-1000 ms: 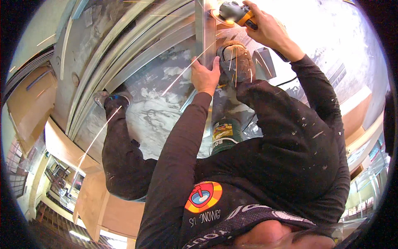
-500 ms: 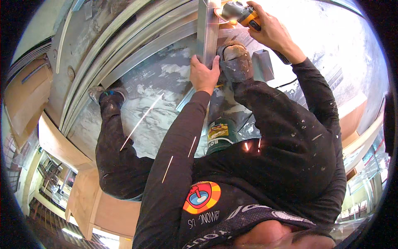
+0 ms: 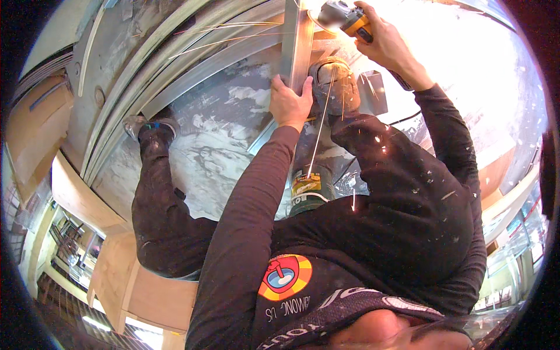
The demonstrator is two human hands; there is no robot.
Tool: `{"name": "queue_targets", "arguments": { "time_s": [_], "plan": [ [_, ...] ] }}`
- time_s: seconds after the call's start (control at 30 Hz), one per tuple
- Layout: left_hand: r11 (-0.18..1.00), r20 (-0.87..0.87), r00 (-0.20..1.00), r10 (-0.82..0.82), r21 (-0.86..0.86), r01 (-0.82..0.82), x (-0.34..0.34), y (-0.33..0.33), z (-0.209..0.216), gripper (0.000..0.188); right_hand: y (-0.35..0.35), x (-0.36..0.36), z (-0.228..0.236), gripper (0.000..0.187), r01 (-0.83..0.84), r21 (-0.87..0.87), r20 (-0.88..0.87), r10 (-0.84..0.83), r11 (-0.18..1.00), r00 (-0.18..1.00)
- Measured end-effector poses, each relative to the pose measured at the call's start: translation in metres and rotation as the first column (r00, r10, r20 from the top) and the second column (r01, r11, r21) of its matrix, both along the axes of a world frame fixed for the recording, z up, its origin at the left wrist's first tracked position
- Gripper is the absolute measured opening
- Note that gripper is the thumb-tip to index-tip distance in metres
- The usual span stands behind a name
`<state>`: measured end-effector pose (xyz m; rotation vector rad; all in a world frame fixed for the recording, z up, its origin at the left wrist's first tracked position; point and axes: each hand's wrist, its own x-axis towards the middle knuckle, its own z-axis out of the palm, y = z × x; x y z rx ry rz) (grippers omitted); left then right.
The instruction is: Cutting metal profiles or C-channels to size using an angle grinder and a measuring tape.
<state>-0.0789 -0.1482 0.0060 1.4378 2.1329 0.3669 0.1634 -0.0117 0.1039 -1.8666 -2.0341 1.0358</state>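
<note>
A square metal tube rises toward the top edge, with my left hand closed around its near end. My right hand grips a yellow-and-black angle grinder at the upper right. The grinder's disc meets the right side of the tube, and a bright glow surrounds the contact. Sparks streak left over the metal bars and down toward my leg. My right shoe rests just beside the tube, close to my left hand.
Long metal bars lie on the floor at the left. A short tube offcut stands right of my shoe, near a dark cord. Between my legs is a green bucket. Wooden boxes stand at lower left.
Sparks have grown into long streaks to the left and downward, and the glow at the disc is brighter. The grinder and my hands have shifted slightly right in view; both grips stay the same.
</note>
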Motion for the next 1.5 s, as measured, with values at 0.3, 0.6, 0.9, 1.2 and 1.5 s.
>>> {"name": "queue_targets", "arguments": {
  "time_s": [0.3,0.6,0.9,1.2,1.5],
  "plan": [
    [0.997,0.015,1.0,0.0,-0.076,0.002,0.0,0.001,0.007,0.082,0.001,0.0,0.001,0.076,-0.006,-0.051,-0.101,0.001,0.999,0.995],
    [0.999,0.011,1.0,-0.004,-0.037,0.005,0.001,0.0,0.006,0.081,0.006,-0.011,0.02,0.079,-0.033,-0.039,0.033,0.034,0.999,0.999],
    [0.999,-0.032,0.999,-0.021,-0.035,0.019,0.001,0.0,0.005,0.083,0.008,-0.008,0.025,0.078,-0.075,-0.019,0.094,0.077,0.997,0.993],
    [1.0,-0.02,1.0,-0.015,-0.026,0.015,0.001,-0.002,0.004,0.084,0.009,-0.009,0.021,0.076,-0.101,0.056,0.081,0.096,0.993,0.992],
    [1.0,0.011,1.0,-0.027,-0.01,0.028,0.009,0.0,0.0,0.081,-0.012,0.089,-0.106,0.077,-0.255,0.286,0.132,0.226,0.924,0.965]
  ]
}}
